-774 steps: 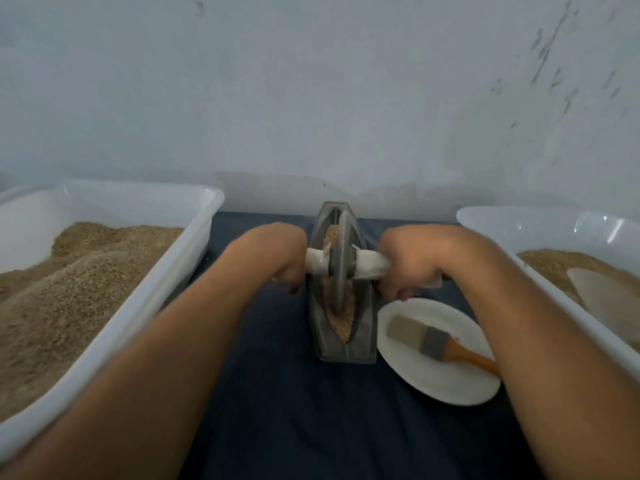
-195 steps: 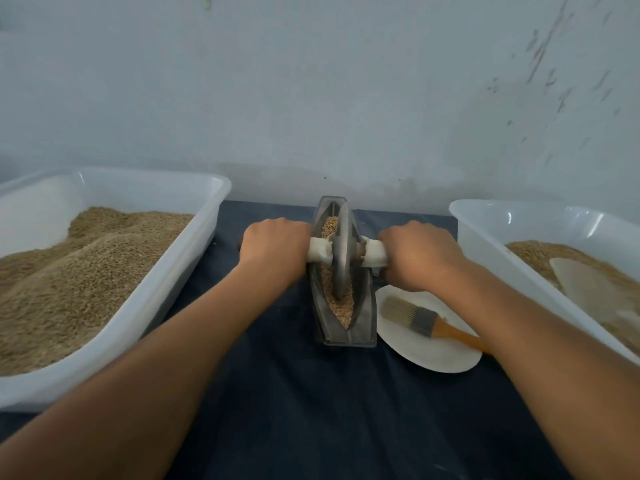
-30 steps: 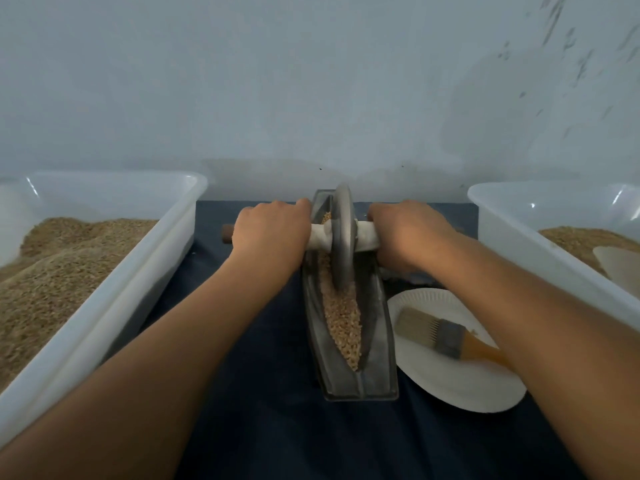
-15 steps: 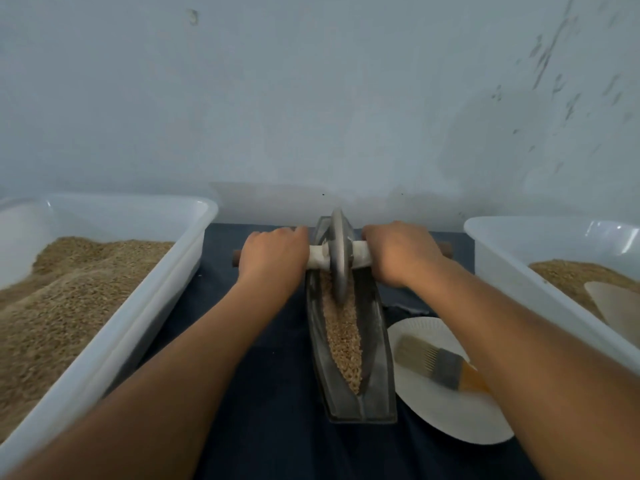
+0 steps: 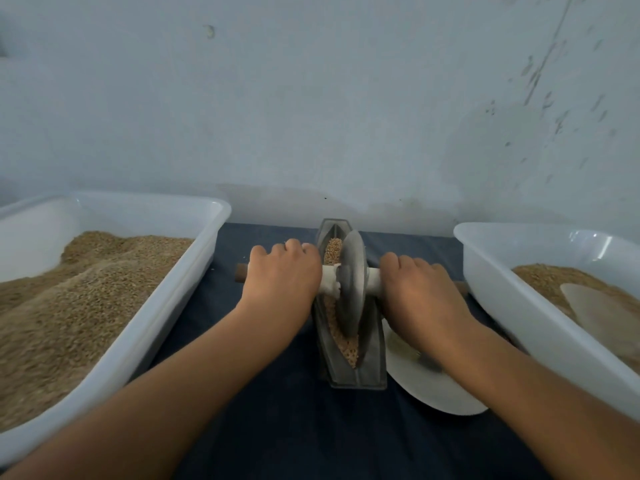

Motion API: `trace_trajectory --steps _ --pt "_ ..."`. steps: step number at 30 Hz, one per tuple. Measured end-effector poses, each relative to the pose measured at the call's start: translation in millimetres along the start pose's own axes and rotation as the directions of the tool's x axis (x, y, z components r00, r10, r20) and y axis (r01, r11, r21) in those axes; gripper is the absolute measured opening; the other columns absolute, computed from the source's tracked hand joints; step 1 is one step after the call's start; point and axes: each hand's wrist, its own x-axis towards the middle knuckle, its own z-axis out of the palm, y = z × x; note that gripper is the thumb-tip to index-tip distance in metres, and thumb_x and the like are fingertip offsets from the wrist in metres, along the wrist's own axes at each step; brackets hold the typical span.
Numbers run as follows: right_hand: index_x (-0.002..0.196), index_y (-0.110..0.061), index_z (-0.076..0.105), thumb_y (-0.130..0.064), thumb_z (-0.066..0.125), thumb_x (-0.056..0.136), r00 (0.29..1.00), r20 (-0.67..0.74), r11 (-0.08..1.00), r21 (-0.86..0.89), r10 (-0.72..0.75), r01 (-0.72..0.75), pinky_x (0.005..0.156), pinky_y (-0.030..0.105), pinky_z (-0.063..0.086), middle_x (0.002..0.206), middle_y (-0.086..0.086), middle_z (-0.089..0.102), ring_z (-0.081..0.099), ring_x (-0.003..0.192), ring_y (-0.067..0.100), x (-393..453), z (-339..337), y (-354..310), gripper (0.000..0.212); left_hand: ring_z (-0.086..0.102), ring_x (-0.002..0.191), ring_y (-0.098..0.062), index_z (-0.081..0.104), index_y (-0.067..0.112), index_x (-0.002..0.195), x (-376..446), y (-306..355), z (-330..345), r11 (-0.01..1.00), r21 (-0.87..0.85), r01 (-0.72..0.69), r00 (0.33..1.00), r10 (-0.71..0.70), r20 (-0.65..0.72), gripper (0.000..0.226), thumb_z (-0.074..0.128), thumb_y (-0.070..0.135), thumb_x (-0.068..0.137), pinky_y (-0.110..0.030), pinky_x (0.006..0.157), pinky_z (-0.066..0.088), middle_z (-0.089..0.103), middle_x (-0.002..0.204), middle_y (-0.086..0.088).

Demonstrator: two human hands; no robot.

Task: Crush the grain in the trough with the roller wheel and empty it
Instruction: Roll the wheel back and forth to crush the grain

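**Two hands on the roller wheel, grain in the trough**

We look down from a head-worn camera at a surface (image 5: 277, 427) covered in dark blue cloth, set against a pale, scuffed wall (image 5: 311, 98). At the centre lies a narrow grey metal trough (image 5: 372, 344), boat-shaped, running away from us towards the wall. Tan grain (image 5: 346, 344) fills its groove, showing both beyond and in front of the wheel.

The roller wheel (image 5: 351, 285), a grey metal disc, stands on edge in the groove, tilted a little to the left at its base, about midway along the trough. A pale axle handle (image 5: 329, 280) passes through its hub and sticks out on both sides.

Our left hand (image 5: 282, 277) grips the handle to the left of the wheel, its fingers curled over and clamped on the bar; a brown end of the handle shows past the knuckles. Our right hand (image 5: 419, 292) grips the other side the same way, fingers wrapped round the bar.

To the left stands a white plastic tub (image 5: 166, 306) heaped with grain. To the right stands a second white tub (image 5: 519, 306) holding grain and a pale scoop (image 5: 599, 313). A white paper plate (image 5: 429, 389) lies just right of the trough, partly hidden under our right forearm, with a blurred brush (image 5: 429, 363) on it.
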Motion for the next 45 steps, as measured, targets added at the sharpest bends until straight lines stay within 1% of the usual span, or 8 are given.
trace_trajectory --steps 6,10,12,15,21,25,36,45 --pt "0.092 -0.014 0.051 -0.01 0.065 0.079 0.998 -0.066 0.998 -0.059 0.003 -0.006 0.061 0.034 0.029 0.082 0.006 0.058 0.054 0.07 0.026 -11.5 -3.7 -5.5 0.019 0.058 0.099 -0.025 0.048 0.012 0.119 -7.3 0.9 0.1 1.0 -0.02 0.016 1.0 -0.015 0.024 0.04 0.066 0.013 0.083 -0.037 0.077 0.036 0.055 0.111 -0.007" --pt "0.093 -0.019 0.038 -0.018 0.062 0.084 1.0 -0.016 1.0 -0.002 0.007 -0.007 0.063 0.036 0.028 0.087 0.002 0.056 0.053 0.076 0.026 6.4 3.4 -2.1 0.025 0.055 0.081 -0.021 0.042 0.017 0.114 4.9 -5.1 11.7 0.994 -0.102 0.026 0.999 -0.024 0.028 0.04 0.067 0.017 0.082 -0.035 0.07 0.035 0.058 0.102 -0.003" --pt "0.092 -0.021 0.034 -0.021 0.065 0.083 1.0 0.011 0.999 0.032 0.008 -0.008 0.063 0.035 0.028 0.088 0.001 0.058 0.056 0.078 0.027 21.9 7.7 1.3 0.033 0.058 0.082 -0.023 0.036 0.016 0.126 14.4 -7.0 17.5 0.993 -0.115 0.023 0.999 -0.02 0.033 0.053 0.067 0.017 0.083 -0.036 0.068 0.035 0.058 0.103 -0.004" --pt "0.094 -0.02 0.037 -0.024 0.071 0.08 0.995 0.099 0.997 0.077 0.016 -0.023 0.063 0.035 0.034 0.09 0.003 0.062 0.059 0.078 0.028 42.0 15.5 8.3 0.037 0.062 0.087 -0.027 0.029 0.014 0.14 29.8 -6.7 26.1 0.996 -0.089 0.023 0.999 -0.021 0.028 0.068 0.066 0.015 0.083 -0.036 0.067 0.034 0.056 0.107 -0.006" --pt "0.109 -0.017 0.059 -0.025 0.074 0.079 0.921 0.389 0.998 0.052 0.009 -0.031 0.066 0.031 0.041 0.1 0.008 0.066 0.064 0.089 0.027 82.1 14.3 17.6 0.035 0.061 0.089 -0.033 0.043 0.018 0.128 67.3 -7.7 31.8 0.992 -0.121 0.024 0.999 -0.019 0.043 0.045 0.059 0.012 0.086 -0.039 0.071 0.033 0.047 0.112 -0.01" --pt "0.108 -0.016 0.066 -0.029 0.075 0.079 0.877 0.48 1.0 -0.001 -0.01 0.012 0.065 0.029 0.044 0.085 0.003 0.058 0.057 0.077 0.023 103.3 13.1 15.9 0.033 0.061 0.087 -0.032 0.047 0.021 0.125 77.2 -12.8 37.4 0.989 -0.147 0.019 0.999 -0.014 0.038 0.041 0.06 0.015 0.086 -0.038 0.07 0.034 0.047 0.111 -0.009" --pt "0.113 -0.016 0.06 -0.028 0.072 0.082 0.903 0.429 0.992 0.099 0.025 -0.074 0.066 0.031 0.044 0.099 0.007 0.065 0.058 0.08 0.024 78.4 6.1 16.6 0.036 0.06 0.083 -0.025 0.05 0.018 0.108 63.7 -8.2 34.4 0.997 -0.081 -0.003 1.0 0.001 -0.023 0.028 0.064 0.013 0.084 -0.035 0.069 0.032 0.061 0.097 -0.003" --pt "0.106 -0.015 0.043 -0.024 0.073 0.081 0.978 0.209 0.993 0.121 -0.017 -0.009 0.064 0.035 0.038 0.093 0.005 0.059 0.05 0.073 0.025 28.6 -7.2 6.6 0.041 0.045 0.07 -0.02 0.043 0.02 0.104 23.3 -6.2 18.1 0.993 -0.113 0.019 0.999 -0.015 0.034 0.027 0.062 0.017 0.085 -0.035 0.069 0.035 0.056 0.085 0.001"
